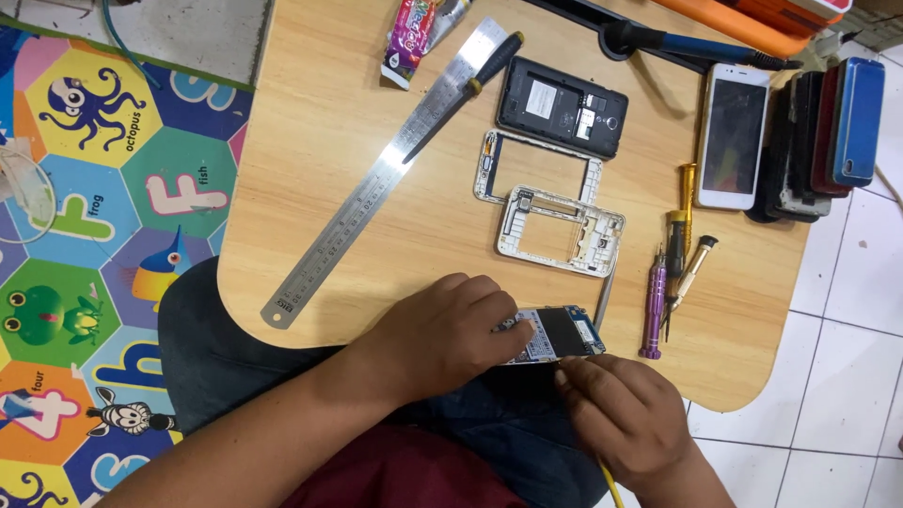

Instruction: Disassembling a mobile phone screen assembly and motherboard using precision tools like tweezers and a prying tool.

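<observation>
At the near edge of the wooden table (320,122), my left hand (442,334) grips a blue phone circuit board (560,331) from its left side. My right hand (625,414) sits just below the board, fingertips touching its lower edge, and holds a thin yellow tool (611,484) whose tip is hidden under the fingers. Two white phone frames (562,230) lie on the table just beyond the board. A black phone body (562,106) with its back off lies further away.
A long steel ruler (386,174) lies diagonally at left with a black-handled tool (466,89) on it. Several small screwdrivers (675,273) lie at right. A white phone (733,136) and a stack of phones (828,132) sit at far right. A colourful play mat (85,216) covers the floor.
</observation>
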